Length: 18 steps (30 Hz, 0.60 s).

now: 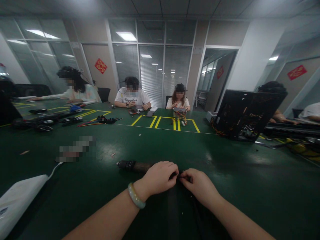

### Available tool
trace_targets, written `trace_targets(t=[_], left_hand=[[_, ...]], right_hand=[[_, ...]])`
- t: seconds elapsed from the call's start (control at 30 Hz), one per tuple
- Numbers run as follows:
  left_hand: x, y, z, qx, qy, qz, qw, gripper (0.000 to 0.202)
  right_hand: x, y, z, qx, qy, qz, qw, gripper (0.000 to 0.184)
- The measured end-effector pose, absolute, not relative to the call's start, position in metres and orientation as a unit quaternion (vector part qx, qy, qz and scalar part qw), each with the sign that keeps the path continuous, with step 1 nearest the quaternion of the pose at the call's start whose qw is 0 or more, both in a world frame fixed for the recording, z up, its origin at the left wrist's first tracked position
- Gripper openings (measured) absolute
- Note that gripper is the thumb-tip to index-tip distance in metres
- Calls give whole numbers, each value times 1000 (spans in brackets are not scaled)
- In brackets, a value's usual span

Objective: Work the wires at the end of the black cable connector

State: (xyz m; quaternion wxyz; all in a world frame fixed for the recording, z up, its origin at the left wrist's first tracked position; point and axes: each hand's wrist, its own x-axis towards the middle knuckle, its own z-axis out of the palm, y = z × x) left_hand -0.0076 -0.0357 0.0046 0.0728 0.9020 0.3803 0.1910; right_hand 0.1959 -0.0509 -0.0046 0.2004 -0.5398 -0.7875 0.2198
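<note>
The fingers of the left hand (160, 178) are curled in and pressed together, and those of the right hand (198, 185) are bent the same way. The two sets of fingertips meet and pinch the far end of a dark strip (172, 206). The pinched spot is too small and dark to make out in detail. From the fingertips the strip runs straight back toward the person, lying flat on the green table (250, 186) between the two forearms. A pale green bangle (136, 196) sits on the left wrist, just behind that hand.

Just beyond the left knuckles and out to their left lies a dark cylindrical tool (132, 165), on its side and touching or nearly touching the hand. Further left and nearer the person is a white device (17, 200) with a thin white cable leading off it. Well beyond the right fingers, off to the right, stands a black open-frame case (246, 113) with wires showing. Far across the table from the fingertips, three people sit at yellow-marked places (175, 123), with cables and small parts before them
</note>
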Motion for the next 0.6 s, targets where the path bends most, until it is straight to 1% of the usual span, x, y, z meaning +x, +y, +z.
trace_targets(t=[0.33, 0.6], left_hand=[[-7, -36, 4, 901, 385, 187, 67, 17], [-8, -34, 2, 903, 379, 190, 70, 9]], right_hand=[[197, -48, -9, -535, -791, 215, 203, 15], [198, -48, -10, -526, -794, 218, 216, 14]])
